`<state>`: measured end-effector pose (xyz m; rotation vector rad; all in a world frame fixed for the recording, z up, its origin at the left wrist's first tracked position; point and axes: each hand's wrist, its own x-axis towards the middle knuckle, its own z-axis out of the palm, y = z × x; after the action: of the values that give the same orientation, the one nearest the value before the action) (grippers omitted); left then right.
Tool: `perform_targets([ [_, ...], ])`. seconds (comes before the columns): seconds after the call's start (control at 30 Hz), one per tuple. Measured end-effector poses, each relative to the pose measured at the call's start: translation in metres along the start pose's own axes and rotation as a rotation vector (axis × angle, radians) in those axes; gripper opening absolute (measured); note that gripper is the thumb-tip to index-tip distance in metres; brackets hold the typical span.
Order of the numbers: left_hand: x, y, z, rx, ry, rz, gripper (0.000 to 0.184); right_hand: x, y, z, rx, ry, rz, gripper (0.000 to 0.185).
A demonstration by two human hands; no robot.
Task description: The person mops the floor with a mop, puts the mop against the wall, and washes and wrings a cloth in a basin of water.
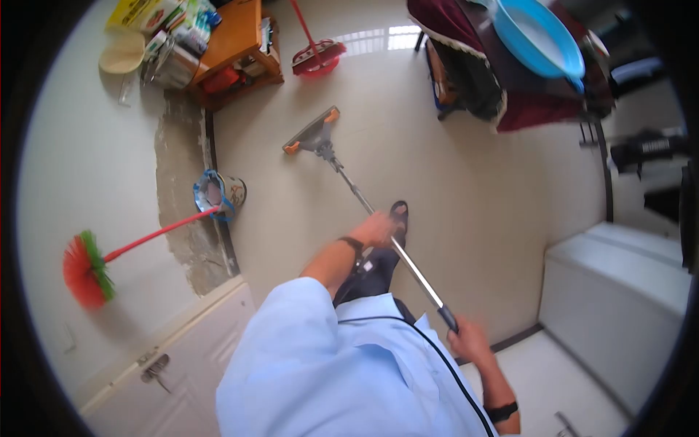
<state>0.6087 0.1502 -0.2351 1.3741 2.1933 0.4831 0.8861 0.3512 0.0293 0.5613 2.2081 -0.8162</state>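
A mop (pixel 357 195) with a silver pole reaches diagonally across the floor away from me. Its grey head (pixel 314 133) with orange ends rests on the pale tiles. My left hand (pixel 376 230), slightly blurred, is wrapped round the middle of the pole. Lower down, my right hand (pixel 470 339) is closed on the dark grip at the pole's near end. One of my feet, in a dark sandal (pixel 399 213), stands just beyond the left hand.
Left, a red-and-green brush (pixel 89 269) sticks out of a bin (pixel 231 191). A wooden cabinet (pixel 233 40) and a red dustpan (pixel 319 60) stand ahead. A blue basin (pixel 535 36) sits on a cloth-covered table (pixel 539 109). A white box-like unit (pixel 615 291) is right, a door (pixel 189 364) lower left.
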Motion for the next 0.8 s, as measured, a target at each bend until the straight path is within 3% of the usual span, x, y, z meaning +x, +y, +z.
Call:
perform_targets([
  [0.2, 0.059, 0.020, 0.015, -0.038, -0.031, -0.134, 0.016, 0.017, 0.045, -0.082, -0.066, -0.124, 0.023, 0.031],
  [0.33, 0.095, 0.087, -0.010, -0.082, -0.209, -0.182, 0.015, 0.000, 0.117, -0.131, -0.161, -0.170, 0.042, 0.028],
  [0.57, 0.193, 0.199, 0.015, -0.337, -0.318, -0.124, 0.018, -0.014, 0.255, -0.272, -0.414, -0.288, 0.130, 0.023],
  [0.67, 0.257, 0.228, 0.060, -0.477, -0.310, -0.119, 0.019, 0.020, 0.311, -0.344, -0.536, -0.313, 0.073, 0.021],
  [0.8, 0.342, 0.260, 0.045, -0.492, -0.272, -0.234, 0.020, 0.093, 0.369, -0.444, -0.693, -0.332, -0.106, 0.019],
])
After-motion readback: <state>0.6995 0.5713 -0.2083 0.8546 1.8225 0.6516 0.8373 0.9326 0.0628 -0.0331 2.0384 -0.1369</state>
